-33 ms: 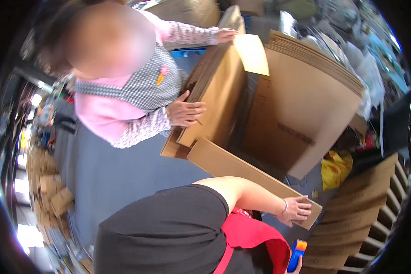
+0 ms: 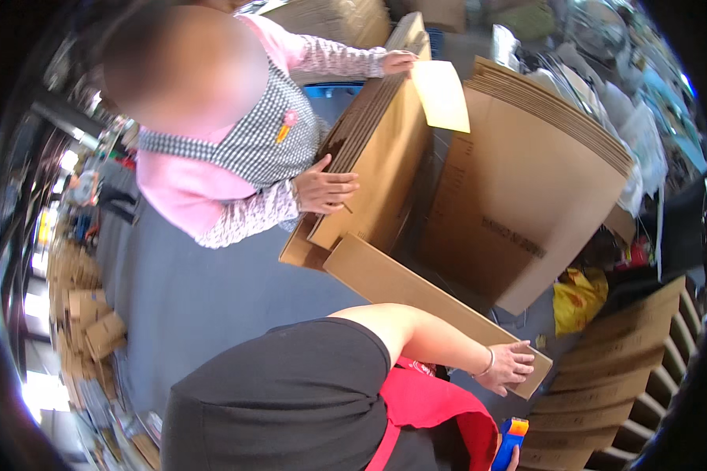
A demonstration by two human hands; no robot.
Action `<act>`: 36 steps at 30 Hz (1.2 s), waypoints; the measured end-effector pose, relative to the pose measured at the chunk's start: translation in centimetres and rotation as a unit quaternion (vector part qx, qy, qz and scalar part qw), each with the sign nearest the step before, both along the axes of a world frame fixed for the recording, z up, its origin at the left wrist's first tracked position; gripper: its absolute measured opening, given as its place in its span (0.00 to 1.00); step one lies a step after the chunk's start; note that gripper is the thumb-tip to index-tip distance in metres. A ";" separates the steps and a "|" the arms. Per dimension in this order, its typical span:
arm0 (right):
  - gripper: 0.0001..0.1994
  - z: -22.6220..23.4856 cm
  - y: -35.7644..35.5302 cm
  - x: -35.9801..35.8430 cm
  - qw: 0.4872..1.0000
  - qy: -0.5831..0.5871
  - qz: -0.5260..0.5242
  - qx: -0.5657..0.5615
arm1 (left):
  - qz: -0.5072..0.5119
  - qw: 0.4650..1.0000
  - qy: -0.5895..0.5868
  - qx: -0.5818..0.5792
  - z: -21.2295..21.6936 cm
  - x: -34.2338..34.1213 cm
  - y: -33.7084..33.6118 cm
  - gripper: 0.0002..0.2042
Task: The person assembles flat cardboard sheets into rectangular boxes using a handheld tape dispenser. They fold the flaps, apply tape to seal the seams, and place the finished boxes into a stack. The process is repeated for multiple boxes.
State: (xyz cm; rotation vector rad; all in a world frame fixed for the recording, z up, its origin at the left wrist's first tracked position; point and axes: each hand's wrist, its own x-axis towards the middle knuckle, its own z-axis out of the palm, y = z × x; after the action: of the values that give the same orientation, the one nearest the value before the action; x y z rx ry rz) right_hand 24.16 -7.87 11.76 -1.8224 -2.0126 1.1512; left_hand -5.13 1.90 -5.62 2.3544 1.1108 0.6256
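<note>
My left hand (image 2: 507, 369) lies with its fingers stretched flat on the right end of a long narrow cardboard box (image 2: 416, 290). The left arm, in a black sleeve, crosses the lower middle. At the lower edge, my right hand (image 2: 514, 458) is mostly hidden, with a few fingers wrapped around a blue handheld tool with an orange end (image 2: 511, 441). Past the narrow box stands a stack of flattened cartons (image 2: 526, 188) on its edge. To its left is another upright stack of cardboard (image 2: 385, 173). A yellow sheet (image 2: 441, 96) hangs between the two stacks.
Across from me a person in a checked apron (image 2: 287, 149) has one hand (image 2: 324, 191) on the left stack and the other near the yellow sheet. More cartons (image 2: 605, 392) lean at lower right, near a yellow bag (image 2: 580, 300). Boxes (image 2: 94, 322) are piled far left.
The view has shifted slightly, and the surroundings sit a little lower and farther right. My left hand stays on the narrow box, and my right hand keeps the blue tool.
</note>
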 end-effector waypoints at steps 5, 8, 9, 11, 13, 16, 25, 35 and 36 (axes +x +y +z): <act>0.38 -3.9 8.1 6.8 0.968 0.212 0.130 -0.029 | 0.176 0.887 -0.244 -0.351 4.3 5.4 0.2 0.23; 0.38 -3.6 12.2 7.7 0.956 0.115 0.265 0.050 | 0.188 0.627 -0.492 -0.575 4.7 7.3 -0.8 0.12; 0.38 -3.4 13.3 7.9 0.952 0.116 0.281 0.039 | 0.202 0.592 -0.521 -0.581 5.1 7.5 -0.6 0.10; 0.37 -3.0 15.5 6.7 0.930 0.197 0.307 0.047 | 0.216 0.541 -0.576 -0.573 6.3 7.6 -0.1 0.07; 0.35 -2.5 17.1 4.6 0.921 0.201 0.327 0.076 | 0.258 0.596 -0.509 -0.565 8.4 6.0 0.4 0.08; 0.34 -1.3 21.1 4.4 0.887 0.145 0.434 0.056 | 0.335 0.666 -0.425 -0.514 7.4 7.2 0.5 0.10; 0.40 -5.5 30.5 8.4 0.855 0.083 0.511 0.022 | 0.505 0.654 -0.401 -0.396 3.6 9.0 2.3 0.07; 0.39 -10.7 33.0 6.1 0.829 0.071 0.551 -0.060 | 0.513 0.838 0.008 -0.187 4.2 7.0 1.2 0.22; 0.39 -11.0 33.1 6.2 0.830 0.078 0.551 -0.053 | 0.434 0.897 0.055 -0.060 4.0 6.9 1.4 0.23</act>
State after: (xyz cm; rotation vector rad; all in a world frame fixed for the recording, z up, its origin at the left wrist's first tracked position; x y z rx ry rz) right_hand 30.37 25.21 0.81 -0.3766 -2.9646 1.5561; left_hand 1.77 3.31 -1.57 1.7110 2.2003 0.6727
